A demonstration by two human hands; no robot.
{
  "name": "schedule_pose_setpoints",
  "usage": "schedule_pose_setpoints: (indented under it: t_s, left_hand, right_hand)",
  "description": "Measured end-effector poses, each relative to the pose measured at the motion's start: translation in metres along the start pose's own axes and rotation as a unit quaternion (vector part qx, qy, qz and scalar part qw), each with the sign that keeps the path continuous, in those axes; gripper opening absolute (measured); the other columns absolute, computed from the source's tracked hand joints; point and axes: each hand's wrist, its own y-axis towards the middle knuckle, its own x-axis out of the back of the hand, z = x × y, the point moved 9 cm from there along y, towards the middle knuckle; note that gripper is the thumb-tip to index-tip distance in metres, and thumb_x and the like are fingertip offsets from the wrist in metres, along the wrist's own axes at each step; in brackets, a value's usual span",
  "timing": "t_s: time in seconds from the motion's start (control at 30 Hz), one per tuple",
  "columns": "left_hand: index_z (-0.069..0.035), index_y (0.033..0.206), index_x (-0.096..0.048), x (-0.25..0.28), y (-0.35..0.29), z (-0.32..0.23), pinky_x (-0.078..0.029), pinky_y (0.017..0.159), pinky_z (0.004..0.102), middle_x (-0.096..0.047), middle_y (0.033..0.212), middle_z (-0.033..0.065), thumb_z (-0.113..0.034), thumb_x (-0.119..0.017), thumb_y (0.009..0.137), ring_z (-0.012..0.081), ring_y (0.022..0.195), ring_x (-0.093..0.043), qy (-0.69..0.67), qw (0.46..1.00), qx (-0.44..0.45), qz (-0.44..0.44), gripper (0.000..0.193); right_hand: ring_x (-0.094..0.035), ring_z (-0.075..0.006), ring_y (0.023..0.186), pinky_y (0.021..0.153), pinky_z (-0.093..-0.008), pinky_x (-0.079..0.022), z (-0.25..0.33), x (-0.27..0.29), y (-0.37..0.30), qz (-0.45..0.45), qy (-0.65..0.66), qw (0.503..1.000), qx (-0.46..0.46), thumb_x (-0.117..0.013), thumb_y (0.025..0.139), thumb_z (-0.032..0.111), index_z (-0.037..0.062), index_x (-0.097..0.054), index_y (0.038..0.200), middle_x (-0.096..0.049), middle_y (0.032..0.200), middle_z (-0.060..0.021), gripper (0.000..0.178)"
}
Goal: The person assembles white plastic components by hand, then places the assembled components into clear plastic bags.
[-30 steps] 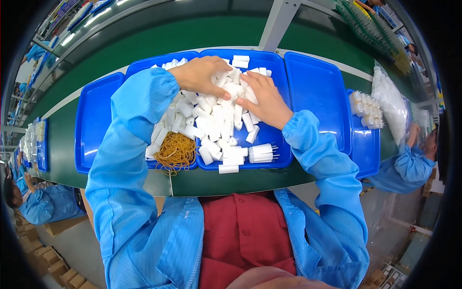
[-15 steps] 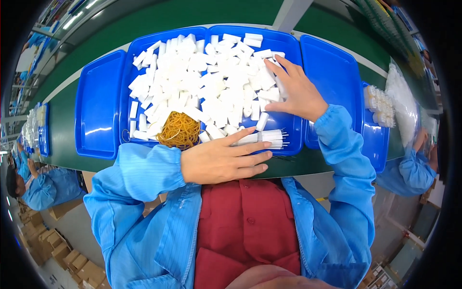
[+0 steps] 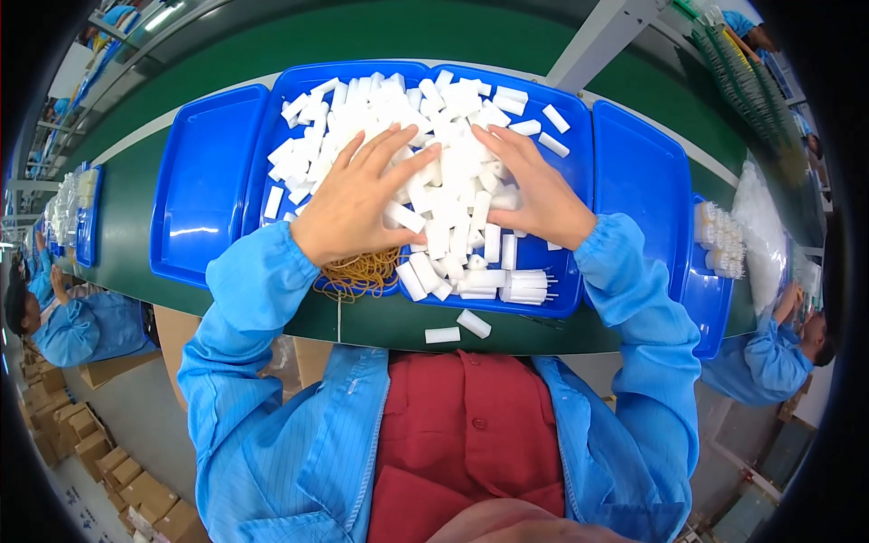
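Note:
A heap of small white blocks [image 3: 457, 195] fills two blue trays [image 3: 572, 249] set side by side. On the heap's left side rests my left hand [image 3: 362, 195], palm down with fingers spread, touching blocks. Across from it my right hand [image 3: 536, 188] curves around the heap's right side, thumb and fingers apart. Neither hand is closed around a block. A tangle of yellow-brown rubber bands [image 3: 358, 279] lies partly under my left hand. Near the trays' front right, white pieces with thin pins [image 3: 528, 288] lie together. Two loose blocks [image 3: 443, 335] sit on the green table by its front edge.
Blue trays flank the heap on the left [image 3: 204, 195] and right [image 3: 638, 185]. Farther right are bundled white pieces [image 3: 718, 240] and a clear plastic bag [image 3: 759, 240]. A grey post [image 3: 606, 41] rises behind. Co-workers in blue sit at both sides.
My left hand has moved from the front edge up onto the heap. My right hand has shifted inward. Blocks are pushed toward the middle, and two now lie on the table in front.

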Motion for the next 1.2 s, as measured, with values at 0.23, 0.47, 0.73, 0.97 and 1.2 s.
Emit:
schedule_pose_setpoints:
  t_s: [0.23,0.47,0.73,0.97,1.2]
  left_hand:
    - [-0.019,0.148,-0.041,0.018,-0.008,0.027,-0.026,0.117,0.0519,-0.041,0.148,0.0154,-0.035,-0.086,0.067,0.0359,0.138,-0.038,-0.014,0.999,0.003,-0.047,0.094]
    - [-0.013,0.142,-0.049,0.034,-0.026,0.072,-0.030,0.114,0.0534,-0.046,0.144,0.0168,-0.034,-0.084,0.071,0.0368,0.136,-0.041,-0.031,0.993,0.045,-0.105,0.082]
    - [-0.006,0.141,-0.048,0.030,-0.030,0.096,-0.036,0.112,0.0413,-0.046,0.144,0.0212,-0.014,-0.080,0.073,0.0376,0.134,-0.045,-0.130,0.984,0.063,-0.102,0.075]
    - [-0.008,0.132,-0.057,0.070,-0.050,0.040,-0.044,0.102,0.0400,-0.054,0.134,0.0168,-0.003,-0.072,0.075,0.0346,0.122,-0.053,-0.022,0.981,0.053,-0.184,0.058]
    - [-0.004,0.095,-0.068,0.001,-0.085,-0.102,-0.041,0.049,0.0300,-0.053,0.060,-0.0010,-0.013,-0.079,0.076,0.0139,0.052,-0.053,-0.057,0.981,-0.181,-0.035,0.024]
  right_hand:
    - [-0.047,-0.0393,0.130,0.106,-0.0407,-0.045,0.039,-0.012,0.038,0.000,-0.011,0.994,0.104,-0.075,0.071,0.006,0.0167,-0.039,0.149,-0.037,0.148,-0.0192,0.087]
    - [-0.053,-0.0351,0.123,0.102,-0.0382,-0.047,0.068,-0.039,0.093,0.004,-0.035,0.992,0.124,-0.073,0.073,0.006,0.0101,-0.044,0.145,-0.047,0.138,-0.0167,0.077]
    - [-0.057,-0.0346,0.119,0.099,-0.0405,-0.051,0.083,-0.046,0.111,0.038,-0.151,0.984,0.091,-0.080,0.075,0.016,0.0117,-0.047,0.141,-0.049,0.138,-0.0157,0.075]
    - [-0.062,-0.0303,0.106,0.082,-0.0377,-0.053,0.110,0.019,0.021,-0.106,-0.167,0.960,0.200,-0.077,0.079,0.013,0.0100,-0.058,0.124,-0.059,0.117,-0.0130,0.049]
    - [-0.055,-0.0145,0.056,0.049,-0.0299,-0.045,0.112,-0.023,-0.122,0.004,-0.144,0.972,0.186,-0.071,0.077,0.010,0.0009,-0.065,0.104,-0.052,0.064,-0.0024,0.028]
